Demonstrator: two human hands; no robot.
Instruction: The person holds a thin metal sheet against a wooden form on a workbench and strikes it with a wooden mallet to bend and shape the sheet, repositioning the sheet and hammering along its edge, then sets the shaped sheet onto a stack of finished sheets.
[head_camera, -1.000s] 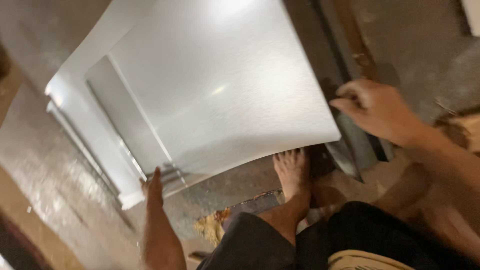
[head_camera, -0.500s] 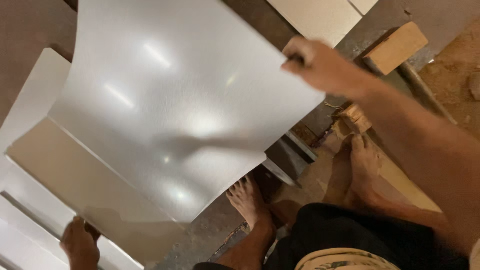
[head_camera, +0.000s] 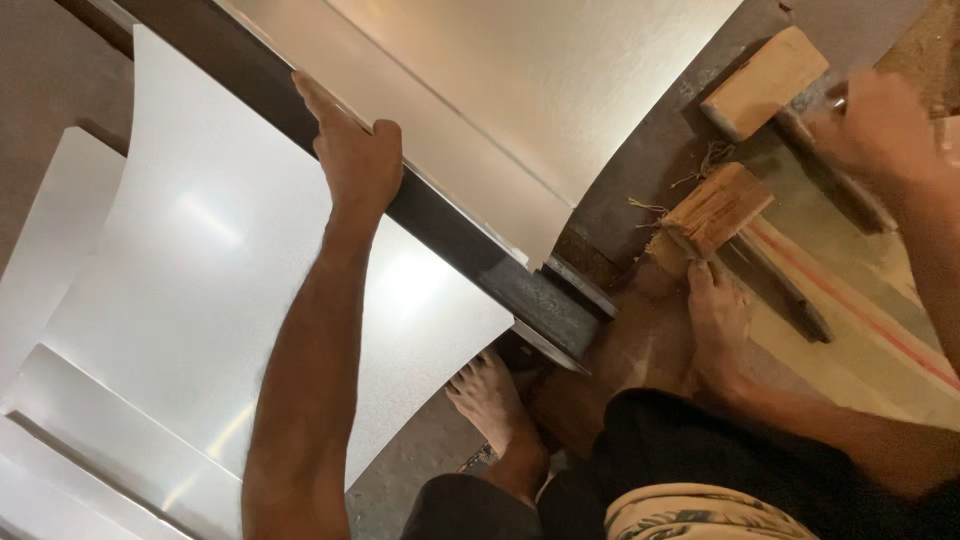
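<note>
A large shiny metal sheet (head_camera: 230, 290) curves down at the left, its upper edge lying against a dark steel bar (head_camera: 470, 260). My left hand (head_camera: 352, 155) grips that upper edge, with the fingers curled over the bar. A second shiny sheet (head_camera: 520, 90) lies beyond the bar. My right hand (head_camera: 870, 125) is blurred at the upper right, off the sheets, close to a wooden block (head_camera: 765, 80) and a dark rod (head_camera: 850, 185). Whether it holds anything is unclear.
A frayed wooden block (head_camera: 715, 205) lies right of the bar's end. My bare feet (head_camera: 490, 400) rest by the bar, the other foot (head_camera: 715, 320) beside the frayed block. More stacked sheets (head_camera: 60, 470) lie at the lower left. A light board with a red line (head_camera: 860, 320) is at the right.
My right hand has let go of the sheet and swung to the upper right. My left hand has moved up from the sheet's low corner to its top edge at the bar.
</note>
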